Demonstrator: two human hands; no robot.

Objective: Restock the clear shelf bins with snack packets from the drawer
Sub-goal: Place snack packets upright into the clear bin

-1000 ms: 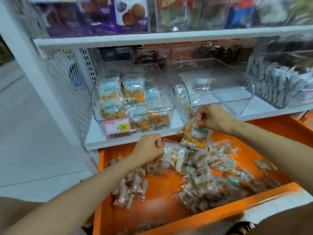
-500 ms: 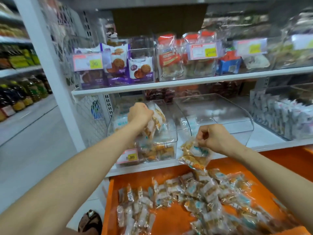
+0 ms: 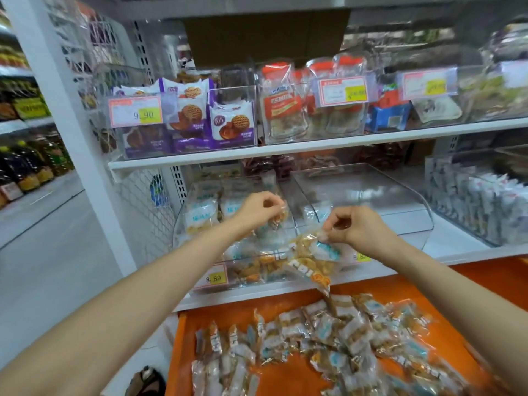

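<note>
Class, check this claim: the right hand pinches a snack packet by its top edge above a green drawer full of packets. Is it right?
No: the head view shows the drawer is orange, not green. The rest holds: the right hand pinches a snack packet by its top edge above it.

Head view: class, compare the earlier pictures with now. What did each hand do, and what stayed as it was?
The left hand rose from the drawer up to the left bin, carrying snack packets that it now pinches over it. The right hand lifted slightly toward the shelf, keeping its grip on the hanging packets. Both bins and the drawer stayed in place.
</note>
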